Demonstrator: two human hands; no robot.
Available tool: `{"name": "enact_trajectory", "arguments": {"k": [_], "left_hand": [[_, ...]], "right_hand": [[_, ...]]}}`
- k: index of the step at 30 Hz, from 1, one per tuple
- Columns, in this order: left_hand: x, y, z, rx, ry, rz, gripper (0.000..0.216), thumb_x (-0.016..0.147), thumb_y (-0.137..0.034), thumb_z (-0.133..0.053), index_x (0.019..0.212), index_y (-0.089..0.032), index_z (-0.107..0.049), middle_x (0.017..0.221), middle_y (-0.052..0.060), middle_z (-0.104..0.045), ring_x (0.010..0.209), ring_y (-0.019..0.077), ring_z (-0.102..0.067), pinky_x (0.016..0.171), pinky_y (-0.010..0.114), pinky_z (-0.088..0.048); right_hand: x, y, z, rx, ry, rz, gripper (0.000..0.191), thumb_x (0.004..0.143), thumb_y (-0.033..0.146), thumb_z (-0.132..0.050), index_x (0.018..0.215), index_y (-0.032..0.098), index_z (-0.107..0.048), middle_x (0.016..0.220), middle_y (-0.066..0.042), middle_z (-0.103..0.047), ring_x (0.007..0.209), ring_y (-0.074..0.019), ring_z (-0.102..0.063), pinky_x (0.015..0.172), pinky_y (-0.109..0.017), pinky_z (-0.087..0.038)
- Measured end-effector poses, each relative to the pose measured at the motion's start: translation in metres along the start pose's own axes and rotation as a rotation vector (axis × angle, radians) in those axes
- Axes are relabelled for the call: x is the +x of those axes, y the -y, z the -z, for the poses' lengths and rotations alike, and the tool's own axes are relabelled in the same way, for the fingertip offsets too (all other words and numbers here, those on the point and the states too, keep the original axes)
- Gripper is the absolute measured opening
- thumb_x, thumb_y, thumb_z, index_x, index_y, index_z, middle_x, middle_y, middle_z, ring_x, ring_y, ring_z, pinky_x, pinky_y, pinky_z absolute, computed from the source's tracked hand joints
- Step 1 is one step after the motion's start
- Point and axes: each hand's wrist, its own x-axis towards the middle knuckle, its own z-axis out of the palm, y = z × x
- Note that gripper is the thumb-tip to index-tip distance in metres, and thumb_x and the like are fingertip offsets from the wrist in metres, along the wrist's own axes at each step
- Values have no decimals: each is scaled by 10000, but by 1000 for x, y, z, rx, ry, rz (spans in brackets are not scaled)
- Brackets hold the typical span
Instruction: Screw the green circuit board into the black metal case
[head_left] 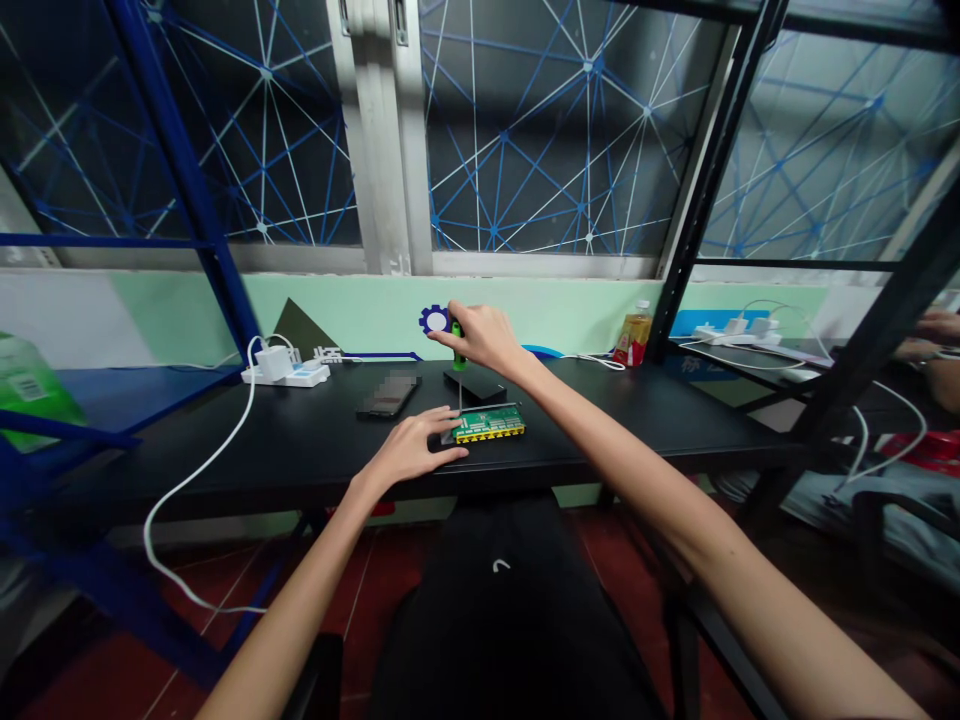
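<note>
A green circuit board lies on the black desk in front of me. My left hand rests flat beside its left end, fingers stretched out and touching the board's edge. My right hand is raised above the board and closed around the green handle of a screwdriver. The screwdriver stands upright with its thin shaft pointing down at the board's left corner. A small black box sits just behind the board.
A dark phone lies left of the board. A white power strip with a charger and trailing white cable sits at the back left. A yellow drink bottle stands at the back right. Another person's hands show at far right.
</note>
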Motion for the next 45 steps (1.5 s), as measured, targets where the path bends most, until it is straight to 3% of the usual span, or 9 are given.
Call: {"name": "enact_trajectory", "arguments": {"k": [3, 8, 15, 22, 26, 29, 36, 42, 45], "left_hand": [[0, -1, 0, -4, -2, 3, 520, 837, -612, -647, 1215, -261, -713, 1363, 70, -636, 1324, 283, -540, 1097, 459, -435], [0, -2, 1, -10, 3, 7, 525, 840, -610, -648, 1224, -258, -709, 1364, 72, -635, 1332, 283, -531, 1095, 458, -436], [0, 1, 0, -6, 4, 0, 531, 847, -624, -628, 1223, -260, -710, 1367, 58, -636, 1339, 280, -524, 1113, 447, -422], [0, 3, -1, 1, 12, 11, 532, 841, -624, -634, 1225, -263, -706, 1397, 63, -610, 1328, 287, -534, 1107, 462, -422], [0, 3, -2, 15, 10, 15, 537, 844, -620, -632, 1226, -249, -705, 1399, 72, -609, 1326, 285, -537, 1107, 457, -424], [0, 1, -1, 13, 10, 14, 531, 843, -616, -638, 1206, -236, -713, 1381, 83, -623, 1322, 286, -540, 1100, 453, -431], [0, 1, 0, 1, 8, 10, 528, 840, -615, -639, 1215, -250, -710, 1373, 82, -629, 1324, 292, -538, 1096, 464, -434], [-1, 1, 2, 11, 19, 22, 557, 843, -622, -633, 1247, -244, -698, 1395, 92, -608, 1334, 285, -530, 1109, 443, -421], [-1, 1, 2, 12, 22, 32, 565, 847, -621, -630, 1258, -239, -695, 1403, 93, -600, 1332, 289, -531, 1114, 438, -418]], "right_hand": [[-2, 3, 3, -24, -8, -32, 442, 1007, 501, -346, 1171, 144, -547, 953, -162, -718, 770, -252, -591, 652, -345, -331], [-3, -1, 7, 4, 32, 14, 301, 980, 317, -367, 1136, 151, -563, 1095, -154, -701, 805, -238, -584, 658, -338, -322], [-7, 4, 5, -52, -22, 51, 467, 1005, 560, -347, 1122, 163, -562, 1021, -157, -695, 825, -244, -581, 650, -324, -302], [-6, -2, 14, -101, 27, 61, 309, 1005, 326, -362, 1086, 144, -598, 1093, -163, -687, 816, -237, -588, 647, -327, -302], [-5, -10, 16, -52, 48, 104, 341, 1009, 441, -402, 1007, 180, -621, 994, -132, -709, 804, -232, -587, 644, -323, -299], [-3, -11, 22, -48, 102, 92, 395, 1002, 502, -385, 1073, 180, -601, 920, -134, -717, 774, -247, -584, 655, -334, -317], [2, -9, 20, 41, 149, 118, 306, 955, 257, -420, 1222, 145, -522, 1167, -153, -678, 878, -244, -583, 708, -337, -358], [3, 0, 18, -40, 102, 70, 426, 964, 564, -487, 1074, 164, -583, 1019, -149, -702, 870, -254, -610, 672, -314, -324], [5, 3, 22, -39, 144, 45, 464, 991, 563, -411, 1119, 146, -567, 993, -159, -704, 838, -250, -609, 670, -315, -322]]}}
